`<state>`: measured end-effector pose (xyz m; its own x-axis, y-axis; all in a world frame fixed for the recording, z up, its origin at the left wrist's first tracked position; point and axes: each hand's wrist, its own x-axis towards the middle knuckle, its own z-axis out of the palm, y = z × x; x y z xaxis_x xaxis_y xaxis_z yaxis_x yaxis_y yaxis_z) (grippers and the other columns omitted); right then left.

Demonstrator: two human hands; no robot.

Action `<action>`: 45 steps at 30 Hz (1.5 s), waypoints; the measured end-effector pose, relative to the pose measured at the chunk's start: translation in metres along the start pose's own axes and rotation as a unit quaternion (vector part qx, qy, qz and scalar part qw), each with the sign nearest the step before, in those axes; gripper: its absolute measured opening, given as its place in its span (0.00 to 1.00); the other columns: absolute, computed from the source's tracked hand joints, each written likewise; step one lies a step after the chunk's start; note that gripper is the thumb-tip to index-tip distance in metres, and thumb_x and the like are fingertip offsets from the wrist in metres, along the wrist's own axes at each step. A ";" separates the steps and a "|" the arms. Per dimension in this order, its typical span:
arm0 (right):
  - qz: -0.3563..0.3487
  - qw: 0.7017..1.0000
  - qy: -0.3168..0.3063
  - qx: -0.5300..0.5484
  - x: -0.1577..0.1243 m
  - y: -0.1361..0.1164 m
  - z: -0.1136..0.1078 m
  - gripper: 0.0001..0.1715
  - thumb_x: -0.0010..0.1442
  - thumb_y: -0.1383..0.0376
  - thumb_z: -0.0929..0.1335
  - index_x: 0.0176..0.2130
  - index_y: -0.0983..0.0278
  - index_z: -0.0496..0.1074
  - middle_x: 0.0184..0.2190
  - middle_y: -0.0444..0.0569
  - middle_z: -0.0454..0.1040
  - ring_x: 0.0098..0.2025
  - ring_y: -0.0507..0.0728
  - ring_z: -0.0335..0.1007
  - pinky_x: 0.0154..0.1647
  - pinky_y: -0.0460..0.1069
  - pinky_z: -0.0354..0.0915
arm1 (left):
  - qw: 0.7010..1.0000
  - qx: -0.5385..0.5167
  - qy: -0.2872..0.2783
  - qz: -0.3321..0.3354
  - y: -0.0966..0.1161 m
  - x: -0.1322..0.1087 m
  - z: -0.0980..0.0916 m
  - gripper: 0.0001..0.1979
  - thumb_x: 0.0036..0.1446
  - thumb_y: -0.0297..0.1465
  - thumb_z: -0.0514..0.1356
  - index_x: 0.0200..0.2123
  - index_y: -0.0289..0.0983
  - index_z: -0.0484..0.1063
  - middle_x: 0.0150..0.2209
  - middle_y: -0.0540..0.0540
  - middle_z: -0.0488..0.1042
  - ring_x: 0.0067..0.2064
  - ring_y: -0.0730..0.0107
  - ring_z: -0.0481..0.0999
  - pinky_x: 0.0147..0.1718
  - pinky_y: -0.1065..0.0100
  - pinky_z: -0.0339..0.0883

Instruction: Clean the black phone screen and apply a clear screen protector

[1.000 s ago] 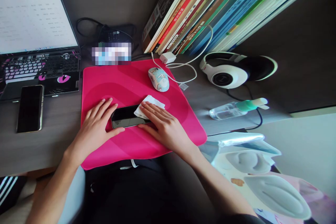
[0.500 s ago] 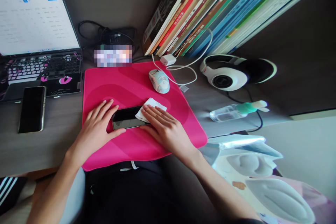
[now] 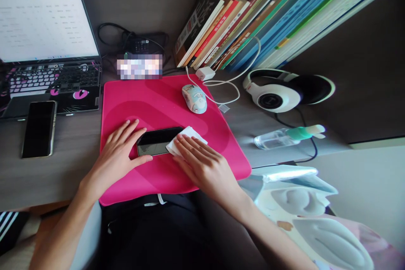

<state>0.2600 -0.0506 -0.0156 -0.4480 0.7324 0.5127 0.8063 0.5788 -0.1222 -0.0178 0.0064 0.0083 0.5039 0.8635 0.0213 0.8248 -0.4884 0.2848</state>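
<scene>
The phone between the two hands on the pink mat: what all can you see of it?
The phone is a slim, dark slab with a glossy, glass-like face that looks unlit and shows a paler reflection along its near half. It lies flat on the pink mat, long side running roughly left to right. The left hand frames its left end with thumb and forefinger, seemingly touching. A white wipe under the right hand hides part of its right end.

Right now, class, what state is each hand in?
Left hand: open, at the phone on the pink mat.
Right hand: open, flat on the white tissue.
</scene>
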 end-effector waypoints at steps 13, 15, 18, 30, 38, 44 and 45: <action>0.014 0.997 -0.067 0.042 0.003 0.000 -0.001 0.38 0.75 0.63 0.69 0.76 0.69 0.57 0.71 0.66 0.67 0.73 0.69 0.65 0.72 0.66 0.69 | 0.999 0.017 0.041 0.001 0.007 0.001 0.001 0.35 0.67 0.51 0.65 0.71 0.43 0.65 0.78 0.40 0.57 0.79 0.48 0.55 0.74 0.43 0.55; 0.003 0.997 -0.067 0.032 -0.005 -0.006 -0.009 0.39 0.75 0.65 0.69 0.77 0.69 0.55 0.70 0.66 0.68 0.71 0.69 0.68 0.70 0.66 0.71 | 0.999 0.015 0.039 0.001 0.007 0.001 0.002 0.35 0.67 0.51 0.65 0.71 0.42 0.65 0.78 0.39 0.56 0.79 0.48 0.55 0.74 0.43 0.55; -0.007 0.998 -0.059 0.021 -0.011 -0.011 -0.017 0.38 0.74 0.66 0.69 0.77 0.69 0.56 0.68 0.66 0.72 0.68 0.69 0.72 0.68 0.65 0.74 | 0.999 0.010 0.038 0.003 0.006 0.001 0.003 0.35 0.67 0.50 0.65 0.71 0.41 0.65 0.78 0.39 0.55 0.79 0.49 0.53 0.75 0.44 0.54; 0.019 0.997 -0.033 0.074 0.024 0.006 0.009 0.27 0.76 0.63 0.67 0.70 0.67 0.70 0.66 0.61 0.74 0.69 0.66 0.71 0.71 0.63 0.70 | 1.000 -0.002 0.021 0.002 0.003 0.001 0.002 0.36 0.67 0.51 0.64 0.71 0.42 0.64 0.79 0.39 0.54 0.80 0.49 0.51 0.75 0.43 0.54; 0.040 0.995 -0.018 0.086 0.022 0.005 0.016 0.28 0.76 0.64 0.67 0.71 0.65 0.68 0.67 0.58 0.74 0.71 0.65 0.69 0.73 0.63 0.69 | 1.000 -0.006 0.028 0.006 0.006 0.001 0.000 0.35 0.68 0.52 0.63 0.72 0.44 0.64 0.79 0.40 0.54 0.80 0.47 0.51 0.74 0.41 0.54; 0.035 0.996 -0.008 0.085 0.023 0.006 0.018 0.27 0.76 0.64 0.67 0.70 0.66 0.69 0.66 0.60 0.74 0.69 0.65 0.71 0.72 0.63 0.69 | 1.000 -0.005 0.027 0.007 0.005 0.001 0.001 0.36 0.68 0.51 0.63 0.72 0.44 0.63 0.79 0.39 0.54 0.80 0.47 0.51 0.74 0.41 0.54; 0.036 0.996 -0.008 0.086 0.023 0.006 0.018 0.28 0.76 0.64 0.67 0.71 0.65 0.68 0.66 0.59 0.74 0.69 0.65 0.71 0.72 0.63 0.70 | 1.000 -0.006 0.028 0.007 0.005 0.001 0.001 0.36 0.68 0.51 0.63 0.72 0.44 0.63 0.79 0.39 0.54 0.80 0.47 0.51 0.74 0.41 0.54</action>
<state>0.2471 -0.0237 -0.0197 -0.3986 0.7792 0.4837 0.7589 0.5764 -0.3031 -0.0135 0.0046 0.0087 0.5003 0.8623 0.0783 0.8142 -0.4993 0.2961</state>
